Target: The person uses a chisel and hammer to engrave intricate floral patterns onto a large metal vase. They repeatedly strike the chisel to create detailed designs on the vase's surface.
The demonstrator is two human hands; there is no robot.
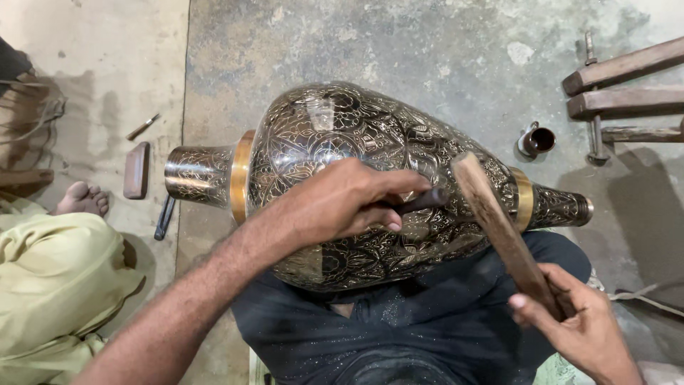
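A large engraved metal vase (pixel 370 178) lies on its side across the person's lap, dark, glossy and patterned, with brass bands. It looks heavy, rigid and slippery; the narrow neck offers the surest grip. The left hand (pixel 342 203) clamps a dark chisel (pixel 420 201) against it. The right hand (pixel 581 321) grips a wooden stick (pixel 499 228).

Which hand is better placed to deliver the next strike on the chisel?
Right. The right hand grips the wooden mallet stick, whose upper end is raised just beside the chisel. The left hand is wrapped around that chisel, pressing it against the engraved vase, so it is occupied.
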